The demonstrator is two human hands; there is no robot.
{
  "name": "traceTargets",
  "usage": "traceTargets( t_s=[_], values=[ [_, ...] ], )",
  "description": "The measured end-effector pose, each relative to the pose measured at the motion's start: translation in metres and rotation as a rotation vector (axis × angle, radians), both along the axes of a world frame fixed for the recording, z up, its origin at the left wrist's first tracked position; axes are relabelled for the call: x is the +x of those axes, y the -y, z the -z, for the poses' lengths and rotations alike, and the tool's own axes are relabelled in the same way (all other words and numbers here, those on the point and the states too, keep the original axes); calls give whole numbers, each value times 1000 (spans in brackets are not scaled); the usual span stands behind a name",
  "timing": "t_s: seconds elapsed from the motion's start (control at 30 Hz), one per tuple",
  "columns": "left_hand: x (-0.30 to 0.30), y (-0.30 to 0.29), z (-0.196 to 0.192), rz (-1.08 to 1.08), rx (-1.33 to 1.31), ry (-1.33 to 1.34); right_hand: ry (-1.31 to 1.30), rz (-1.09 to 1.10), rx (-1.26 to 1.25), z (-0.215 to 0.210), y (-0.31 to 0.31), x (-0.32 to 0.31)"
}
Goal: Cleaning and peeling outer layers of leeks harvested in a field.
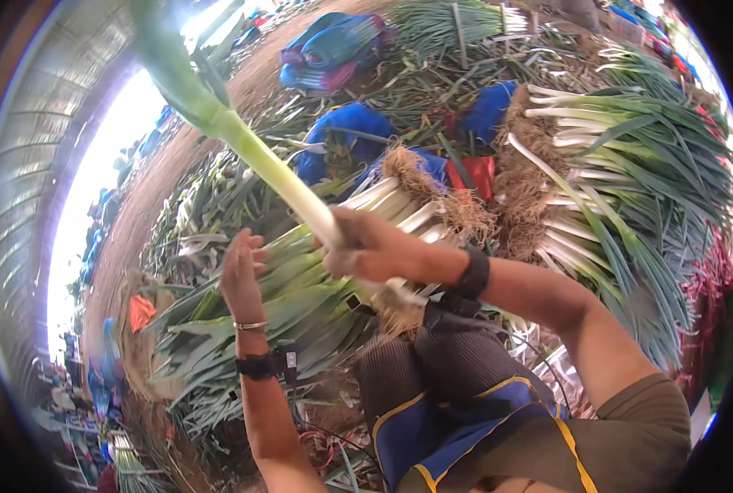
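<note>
A thick leek [272, 174] slants up to the left in front of me, its pale shank low and its green leaves high. My right hand [371, 246] is closed round the pale lower part, and the root end hangs near my knees, partly blurred. My left hand [242, 275] is raised beside the shank without touching it. Its fingers are stretched out, and nothing shows in them. Beneath both hands lies a pile of leeks [284, 308], green leaves to the left and bushy roots [412, 172] to the right.
A large stack of leeks [621, 156] lies on the right, roots facing the middle. Blue net bundles [329, 49] and a blue bag [346, 135] sit farther off. Loose leaves [194, 205] litter the ground at the left, near an orange scrap [140, 313]. More leeks [440, 33] lie at the back between stakes.
</note>
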State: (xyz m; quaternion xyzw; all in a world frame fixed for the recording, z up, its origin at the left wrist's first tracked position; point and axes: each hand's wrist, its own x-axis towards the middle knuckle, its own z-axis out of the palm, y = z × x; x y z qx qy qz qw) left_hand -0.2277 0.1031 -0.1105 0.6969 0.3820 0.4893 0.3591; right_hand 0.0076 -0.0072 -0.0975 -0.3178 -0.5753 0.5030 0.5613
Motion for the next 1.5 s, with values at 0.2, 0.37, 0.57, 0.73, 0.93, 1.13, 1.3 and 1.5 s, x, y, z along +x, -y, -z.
traceTargets(
  t_s=[0.2, 0.37, 0.57, 0.73, 0.93, 1.13, 1.3, 1.5],
  values=[
    [-40, 53, -35, -374, 866, -389, 671, 279, 457, 44, -25, 37],
    [-47, 68, -5, -347, 958, -702, 1163, 368, 680, 139, -50, 90],
    [-42, 46, 17, -85, 702, -1085, 1182, 494, 672, 171, -53, 79],
    [-31, 22, 24, 132, 454, -1283, 1207, 538, 677, 175, -51, 84],
    [-15, 26, 9, 132, 363, -1579, 1271, 560, 616, 180, -41, 107],
    [-9, 45, 8, -126, 254, -1863, 1219, 418, 451, 180, -31, 113],
    [-18, 68, 24, -311, 334, -1779, 1282, 356, 431, 187, -29, 113],
    [-14, 80, 40, -367, 422, -1702, 1356, 354, 465, 197, -40, 125]
  ],
)
